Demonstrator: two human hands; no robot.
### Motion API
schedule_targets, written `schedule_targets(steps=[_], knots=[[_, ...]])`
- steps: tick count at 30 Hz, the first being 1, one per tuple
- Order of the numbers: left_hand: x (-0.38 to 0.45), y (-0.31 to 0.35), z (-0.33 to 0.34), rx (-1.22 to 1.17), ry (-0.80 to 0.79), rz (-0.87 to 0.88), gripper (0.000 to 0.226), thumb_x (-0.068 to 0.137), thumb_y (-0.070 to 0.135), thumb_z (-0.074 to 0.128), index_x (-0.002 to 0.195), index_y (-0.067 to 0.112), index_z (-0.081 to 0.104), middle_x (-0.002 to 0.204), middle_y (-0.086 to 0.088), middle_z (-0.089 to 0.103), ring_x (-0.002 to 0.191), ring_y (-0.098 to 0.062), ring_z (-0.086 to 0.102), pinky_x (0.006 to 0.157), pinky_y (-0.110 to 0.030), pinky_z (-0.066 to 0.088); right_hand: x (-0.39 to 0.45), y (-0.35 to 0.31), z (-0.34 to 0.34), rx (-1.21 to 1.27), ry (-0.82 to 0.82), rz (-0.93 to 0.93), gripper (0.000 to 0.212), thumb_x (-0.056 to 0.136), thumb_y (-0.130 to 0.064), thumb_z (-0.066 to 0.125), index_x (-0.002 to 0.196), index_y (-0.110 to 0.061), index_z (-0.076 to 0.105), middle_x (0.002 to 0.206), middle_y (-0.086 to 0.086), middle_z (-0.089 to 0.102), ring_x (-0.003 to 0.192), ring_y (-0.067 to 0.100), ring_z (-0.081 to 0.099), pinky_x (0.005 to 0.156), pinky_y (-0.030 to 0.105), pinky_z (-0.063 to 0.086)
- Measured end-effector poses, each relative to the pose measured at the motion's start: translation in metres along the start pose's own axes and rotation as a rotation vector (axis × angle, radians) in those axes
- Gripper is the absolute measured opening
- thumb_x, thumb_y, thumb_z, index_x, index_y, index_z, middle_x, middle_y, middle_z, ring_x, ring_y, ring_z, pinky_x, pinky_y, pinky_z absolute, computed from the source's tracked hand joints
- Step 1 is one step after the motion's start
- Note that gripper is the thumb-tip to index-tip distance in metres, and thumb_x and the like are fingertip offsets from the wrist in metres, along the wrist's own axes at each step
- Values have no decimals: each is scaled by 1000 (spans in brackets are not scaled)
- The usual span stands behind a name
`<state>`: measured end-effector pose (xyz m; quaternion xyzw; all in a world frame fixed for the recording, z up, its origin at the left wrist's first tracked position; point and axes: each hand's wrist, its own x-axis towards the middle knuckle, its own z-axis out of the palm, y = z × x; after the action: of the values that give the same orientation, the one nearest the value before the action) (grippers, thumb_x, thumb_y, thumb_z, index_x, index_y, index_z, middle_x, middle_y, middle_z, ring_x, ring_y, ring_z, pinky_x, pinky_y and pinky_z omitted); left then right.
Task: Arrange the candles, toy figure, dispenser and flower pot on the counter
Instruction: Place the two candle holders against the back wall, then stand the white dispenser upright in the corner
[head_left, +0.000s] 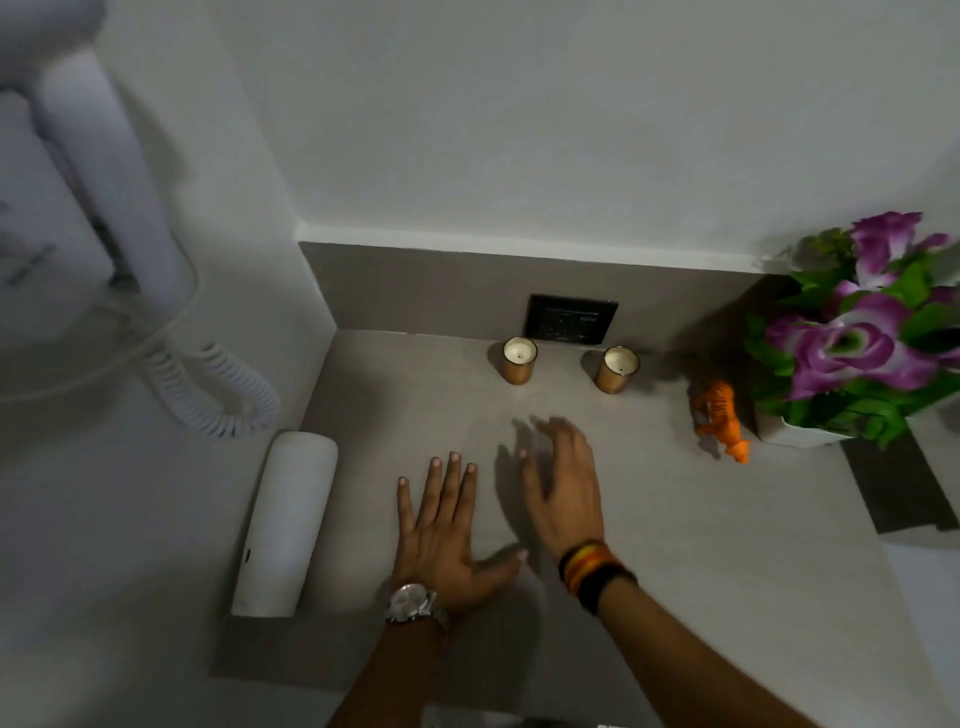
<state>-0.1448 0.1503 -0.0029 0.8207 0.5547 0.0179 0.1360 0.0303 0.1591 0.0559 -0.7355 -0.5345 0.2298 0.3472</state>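
Two copper-coloured candles stand near the back wall, the left candle and the right candle, a hand's width apart. An orange toy tiger stands to their right, beside a white flower pot holding purple flowers. A white cylindrical dispenser stands at the counter's left edge against the side wall. My left hand lies flat on the grey counter with fingers spread. My right hand hovers just above the counter, open and empty, short of the candles.
A black socket plate sits on the backsplash behind the candles. A white wall-mounted hair dryer with a coiled cord hangs at the left. A dark mat lies at the right edge by the pot.
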Motion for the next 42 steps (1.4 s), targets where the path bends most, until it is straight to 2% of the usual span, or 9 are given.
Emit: schedule_targets(steps=[5, 10, 13, 17, 22, 29, 34, 38, 42], knots=[[-9, 0, -11, -173, -6, -32, 94, 92, 79, -10, 166, 22, -4, 176, -3, -14, 160, -18, -21, 129, -60, -5, -89, 39, 22, -209, -93, -29, 59, 106, -50, 33, 158, -24, 33, 169, 2, 23, 157, 18, 14, 129, 49, 15], [-89, -8, -32, -294, 477, -256, 72, 99, 46, 41, 160, 9, 34, 171, -19, 28, 160, -37, 20, 128, -63, 17, -115, 45, 34, -536, -173, -136, 76, 102, -66, 23, 163, -21, 19, 171, 5, 9, 160, 25, 2, 128, 54, 1], [-121, -39, -40, -239, 602, -436, 75, 91, 36, 56, 154, 0, 38, 163, -29, 37, 148, -50, 35, 122, -66, 27, -110, 41, 32, -582, -184, -153, 78, 101, -68, 20, 163, -22, 18, 172, 7, 11, 160, 27, 2, 127, 57, 3], [-120, -69, -43, -247, 508, -595, 89, 87, 40, 61, 157, -3, 28, 159, -36, 35, 143, -56, 37, 117, -69, 32, -101, 37, 29, -602, -196, -144, 78, 101, -68, 20, 163, -22, 18, 172, 7, 11, 160, 27, 2, 127, 56, 2], [-104, -83, -64, -419, 456, -753, 84, 90, 28, 81, 156, 0, 37, 143, -37, 52, 126, -57, 53, 103, -65, 44, -104, 39, 30, -590, -183, -152, 77, 101, -68, 20, 163, -23, 16, 172, 5, 9, 160, 26, 0, 128, 55, 2], [-85, -83, -80, -721, 460, -817, 85, 79, 60, 81, 146, 14, 54, 129, -21, 67, 108, -43, 67, 85, -45, 57, -101, 40, 29, -586, -190, -154, 77, 100, -68, 19, 163, -23, 17, 172, 5, 11, 160, 26, 1, 127, 54, 1], [-67, -73, -77, -949, 281, -965, 89, 64, 45, 100, 133, 6, 60, 122, -14, 69, 102, -35, 69, 88, -44, 58, -87, 39, 31, -564, -216, -221, 78, 100, -65, 25, 161, -16, 25, 171, 11, 16, 159, 29, 8, 125, 61, 2], [-58, -65, -72, -984, 243, -1012, 120, 32, 63, 90, 134, 7, 57, 128, -18, 68, 107, -37, 68, 94, -49, 59, -47, 17, 48, -503, -272, -245, 80, 99, -68, 23, 163, -20, 18, 172, 10, 10, 160, 28, 1, 125, 61, -4], [-56, -65, -71, -968, 276, -1029, 106, 41, 59, 95, 127, 9, 62, 119, -15, 71, 95, -33, 68, 85, -43, 57, -29, 19, 56, -566, -270, -224, 83, 98, -72, 17, 163, -22, 20, 171, 12, 12, 159, 32, 5, 124, 64, 0]])
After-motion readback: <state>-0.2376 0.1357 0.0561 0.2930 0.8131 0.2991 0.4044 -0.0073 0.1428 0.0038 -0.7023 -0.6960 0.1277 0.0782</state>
